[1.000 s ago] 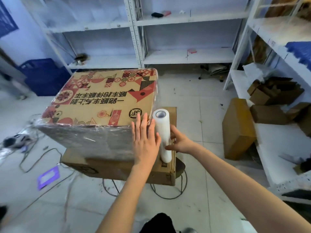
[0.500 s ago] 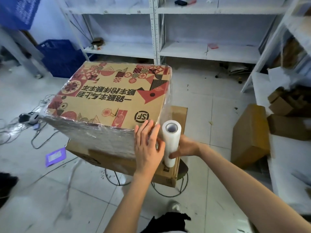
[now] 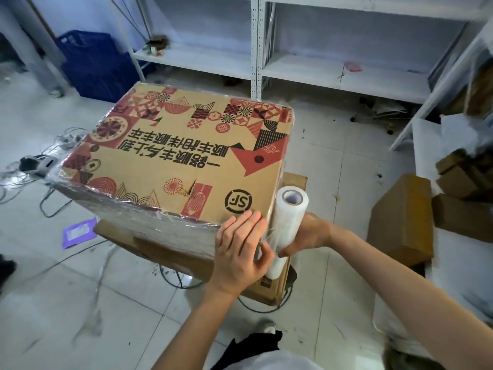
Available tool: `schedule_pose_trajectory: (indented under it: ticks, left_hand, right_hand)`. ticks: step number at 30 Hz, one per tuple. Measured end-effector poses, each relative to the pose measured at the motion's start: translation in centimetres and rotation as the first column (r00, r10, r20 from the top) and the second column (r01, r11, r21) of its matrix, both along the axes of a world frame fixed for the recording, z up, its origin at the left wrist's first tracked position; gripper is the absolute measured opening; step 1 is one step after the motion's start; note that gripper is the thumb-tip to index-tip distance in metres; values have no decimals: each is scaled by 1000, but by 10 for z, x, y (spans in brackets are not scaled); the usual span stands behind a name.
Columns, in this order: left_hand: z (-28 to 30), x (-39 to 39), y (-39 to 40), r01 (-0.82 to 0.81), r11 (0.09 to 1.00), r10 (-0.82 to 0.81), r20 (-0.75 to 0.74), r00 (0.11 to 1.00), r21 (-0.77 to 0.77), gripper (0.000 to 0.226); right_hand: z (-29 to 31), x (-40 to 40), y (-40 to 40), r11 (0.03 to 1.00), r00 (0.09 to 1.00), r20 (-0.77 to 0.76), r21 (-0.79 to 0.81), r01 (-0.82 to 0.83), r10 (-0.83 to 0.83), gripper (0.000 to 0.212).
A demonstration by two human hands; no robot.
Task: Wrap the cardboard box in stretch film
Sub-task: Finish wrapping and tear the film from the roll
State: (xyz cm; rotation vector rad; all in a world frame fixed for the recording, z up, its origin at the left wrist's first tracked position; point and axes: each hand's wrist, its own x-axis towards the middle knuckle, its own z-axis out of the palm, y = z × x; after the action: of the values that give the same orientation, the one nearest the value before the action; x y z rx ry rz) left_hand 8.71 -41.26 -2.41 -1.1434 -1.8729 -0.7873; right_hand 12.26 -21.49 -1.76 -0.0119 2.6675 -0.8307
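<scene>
**Right hand gripping film roll, left hand flat on wrapped box**

Gripped in the person's right hand (image 3: 306, 237): one roll of stretch film (image 3: 286, 222), white, held upright just beside the near right corner of the box; fingers curled round the roll's middle, hollow core facing up; a short, wrinkled stretch of film runs from the roll to the box corner.

Left hand (image 3: 240, 252): fingers straight and close together, palm pressed flat against the near side of the box at its right corner; fingertips reach the top edge, thumb toward the roll.

Cardboard box (image 3: 181, 156): large, brown, printed on top with red and black patterns, Chinese characters and a round "SF" mark; sides already covered in glossy film, with film lapping over the top edges; resting on a lower cardboard box (image 3: 274, 287), which sticks out beneath it on the near and right sides.

Surroundings: tiled floor (image 3: 80, 289) with loose cables (image 3: 53, 204) at left and a purple slip (image 3: 78, 233); blue crate (image 3: 93, 65) at far left; white metal shelving (image 3: 257, 44) behind; further brown cartons (image 3: 400, 220) at right, some on a low shelf.
</scene>
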Motion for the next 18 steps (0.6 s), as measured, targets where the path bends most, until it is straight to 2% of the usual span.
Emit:
schedule_pose_trajectory:
  ticks: [2,5,7,9,12,15,16,18]
  left_hand:
    - [0,-2,1,-2,1000,2,2,1000,9,43]
    - [0,-3,0,0,1000,0,-8,1000,24,45]
    - [-1,-3,-2,-13,999,14,-15,1000,41,40]
    - [-3,-2,-4,-22,998,22,-7,1000,62,34]
    - [-3,1,-7,-24,998,22,19,1000,65,36]
    - [2,6,-3,-34,997,28,84,996,68,39]
    - [4,7,-1,-43,997,35,110,993,70,38]
    - [6,11,2,-79,994,68,137,988,76,33]
  right_hand:
    - [-1,-2,0,998,996,-82,61,-23,28,66]
    - [-6,1,0,992,993,-112,126,-15,30,69]
    - [-3,4,-2,985,997,-76,170,-18,31,67]
    - [-4,5,0,979,988,-139,201,-32,60,68]
    - [-5,4,3,966,988,-153,259,23,18,65]
    - [-17,0,9,966,978,-207,249,71,-19,71]
    - [-17,-2,9,965,980,-197,248,85,-35,68]
    - [-19,-3,10,978,988,-129,177,109,-87,48]
